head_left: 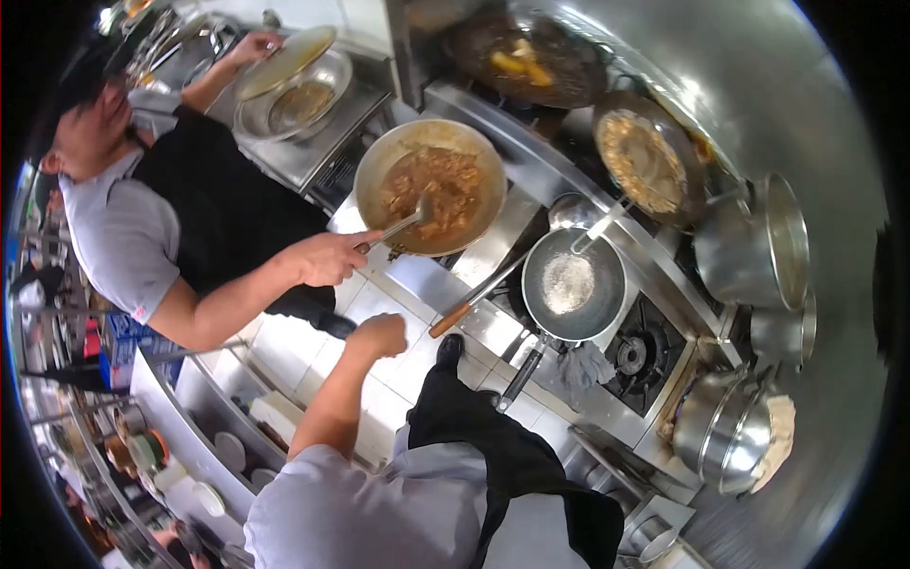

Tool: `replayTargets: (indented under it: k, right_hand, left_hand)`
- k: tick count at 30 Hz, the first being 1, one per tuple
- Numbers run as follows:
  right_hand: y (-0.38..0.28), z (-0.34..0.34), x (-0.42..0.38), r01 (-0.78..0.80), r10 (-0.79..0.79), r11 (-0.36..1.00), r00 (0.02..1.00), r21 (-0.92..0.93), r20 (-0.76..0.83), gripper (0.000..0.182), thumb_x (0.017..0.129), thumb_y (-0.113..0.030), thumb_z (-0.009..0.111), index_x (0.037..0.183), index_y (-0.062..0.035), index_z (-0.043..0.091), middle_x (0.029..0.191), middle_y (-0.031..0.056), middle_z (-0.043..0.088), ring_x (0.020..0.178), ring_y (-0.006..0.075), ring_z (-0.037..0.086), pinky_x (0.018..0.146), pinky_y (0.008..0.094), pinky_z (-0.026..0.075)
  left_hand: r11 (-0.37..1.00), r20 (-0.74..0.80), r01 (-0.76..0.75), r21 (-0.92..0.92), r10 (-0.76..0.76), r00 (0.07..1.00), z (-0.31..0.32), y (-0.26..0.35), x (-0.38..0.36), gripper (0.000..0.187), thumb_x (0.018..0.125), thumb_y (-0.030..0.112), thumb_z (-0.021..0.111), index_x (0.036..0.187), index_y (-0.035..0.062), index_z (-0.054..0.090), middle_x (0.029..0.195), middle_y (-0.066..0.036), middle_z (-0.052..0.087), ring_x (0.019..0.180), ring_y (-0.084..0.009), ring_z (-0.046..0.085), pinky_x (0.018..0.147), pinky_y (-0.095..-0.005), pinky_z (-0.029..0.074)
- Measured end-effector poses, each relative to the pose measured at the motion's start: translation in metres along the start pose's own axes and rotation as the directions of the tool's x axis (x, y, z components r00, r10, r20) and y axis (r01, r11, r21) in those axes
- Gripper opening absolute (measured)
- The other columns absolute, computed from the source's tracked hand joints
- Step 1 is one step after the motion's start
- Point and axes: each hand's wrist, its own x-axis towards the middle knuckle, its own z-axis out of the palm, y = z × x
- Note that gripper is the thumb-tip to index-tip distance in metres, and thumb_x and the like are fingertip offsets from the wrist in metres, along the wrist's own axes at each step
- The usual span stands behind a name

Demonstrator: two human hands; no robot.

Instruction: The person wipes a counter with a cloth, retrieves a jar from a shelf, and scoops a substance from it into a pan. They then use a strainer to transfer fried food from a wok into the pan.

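A fisheye view looks down on a kitchen stove. The wearer's one visible hand [377, 336], apparently the left, is curled into a loose fist over the tiled floor, holding nothing visible; the other hand is out of view. Just beside it, a co-worker's hand [327, 258] grips a ladle [403, 225] dipped into a wok [431, 186] of brown stew. A pan [573, 284] sits near on a burner.

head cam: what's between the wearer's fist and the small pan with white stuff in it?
In the head view, one thing: a ladle handle with a wooden grip, lying slantwise between the left hand and the pan.
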Motion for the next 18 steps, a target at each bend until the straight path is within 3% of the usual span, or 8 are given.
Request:
replayTargets:
  k: [2, 4, 6, 8, 10, 11, 13, 18]
  right_hand:
    - [-0.021, -0.003, -0.001, 0.01, -0.01, 0.997, 1.0, -0.073, 0.007, 0.039, 0.089, -0.041, 0.064, 0.113, -0.0114, 0.056, 0.098, 0.0072, 0.06, 0.079, 0.0232, 0.061, 0.068, 0.0392, 0.052]
    - [-0.044, 0.001, -0.003, 0.029, -0.027, 0.99, 0.999, -0.137, 0.017, 0.04, 0.089, -0.042, 0.064, 0.113, -0.0116, 0.056, 0.098, 0.0072, 0.061, 0.079, 0.0231, 0.061, 0.068, 0.0392, 0.052]
    - [-0.062, 0.009, 0.002, 0.06, -0.058, 0.983, 0.998, -0.174, 0.015, 0.04, 0.089, -0.043, 0.064, 0.112, -0.0118, 0.056, 0.098, 0.0072, 0.061, 0.079, 0.0231, 0.061, 0.068, 0.0392, 0.052]
    - [-0.083, 0.019, 0.004, 0.105, -0.107, 0.976, 0.994, -0.189, 0.0, 0.04, 0.088, -0.043, 0.065, 0.112, -0.012, 0.056, 0.098, 0.0072, 0.061, 0.079, 0.023, 0.061, 0.068, 0.0393, 0.052]
    - [-0.104, 0.029, 0.005, 0.15, -0.156, 0.968, 0.988, -0.202, -0.019, 0.041, 0.088, -0.044, 0.065, 0.112, -0.0122, 0.056, 0.098, 0.0072, 0.061, 0.079, 0.023, 0.061, 0.068, 0.0393, 0.053]
    - [-0.121, 0.045, -0.003, 0.168, -0.177, 0.963, 0.984, -0.213, -0.026, 0.041, 0.088, -0.044, 0.066, 0.112, -0.0123, 0.056, 0.098, 0.0072, 0.061, 0.079, 0.0229, 0.061, 0.069, 0.0393, 0.053]
    - [-0.17, 0.06, -0.025, 0.29, -0.294, 0.926, 0.956, -0.239, 0.024, 0.036, 0.09, -0.039, 0.065, 0.111, -0.0114, 0.056, 0.091, 0.0071, 0.062, 0.072, 0.0208, 0.061, 0.067, 0.0352, 0.053]
    - [-0.204, 0.068, -0.025, 0.329, -0.338, 0.907, 0.941, -0.262, 0.013, 0.029, 0.093, -0.034, 0.062, 0.11, -0.0108, 0.057, 0.089, 0.0064, 0.063, 0.07, 0.0188, 0.061, 0.063, 0.0327, 0.052]
  left_hand:
    - [0.984, 0.091, 0.137, -0.117, -0.127, 0.988, 0.048, -0.071, 0.052, 0.017, 0.074, 0.009, 0.056, 0.079, -0.0026, 0.068, 0.076, -0.017, 0.07, 0.07, -0.0287, 0.07, 0.068, -0.0408, 0.056]
    - [0.993, -0.062, 0.1, 0.062, -0.096, 0.993, 0.137, -0.143, 0.162, 0.025, 0.076, 0.01, 0.054, 0.094, -0.0025, 0.067, 0.085, -0.018, 0.071, 0.068, -0.0272, 0.07, 0.068, -0.0404, 0.056]
    - [0.82, -0.289, -0.023, -0.572, -0.175, 0.941, 0.123, -0.107, 0.152, 0.036, 0.081, 0.015, 0.056, 0.112, -0.0024, 0.062, 0.1, -0.021, 0.068, 0.074, -0.0294, 0.07, 0.071, -0.0418, 0.056]
    - [0.479, -0.098, 0.051, -0.876, -0.281, 0.955, 0.132, -0.083, 0.194, 0.049, 0.084, 0.028, 0.063, 0.123, -0.0004, 0.057, 0.116, -0.022, 0.063, 0.094, -0.0335, 0.068, 0.087, -0.0426, 0.053]
    - [0.742, -0.394, -0.006, -0.671, -0.349, 0.85, 0.153, -0.068, 0.246, 0.046, 0.084, 0.027, 0.063, 0.121, -0.0001, 0.059, 0.115, -0.022, 0.064, 0.104, -0.0341, 0.064, 0.092, -0.0415, 0.051]
    - [0.731, -0.394, -0.023, -0.682, -0.34, 0.854, 0.158, -0.066, 0.27, 0.046, 0.084, 0.027, 0.063, 0.121, -0.0001, 0.059, 0.115, -0.022, 0.064, 0.104, -0.0341, 0.064, 0.092, -0.0415, 0.051]
    - [0.789, -0.533, -0.235, -0.568, -0.134, 0.835, 0.169, -0.067, 0.301, 0.052, 0.085, 0.039, 0.063, 0.125, 0.0049, 0.057, 0.119, -0.021, 0.063, 0.115, -0.0375, 0.057, 0.095, -0.0433, 0.046]
    - [0.795, -0.4, -0.084, -0.601, -0.208, 0.893, 0.163, -0.07, 0.299, 0.041, 0.09, 0.035, 0.053, 0.121, 0.0092, 0.061, 0.12, -0.021, 0.061, 0.115, -0.0372, 0.056, 0.094, -0.0421, 0.047]
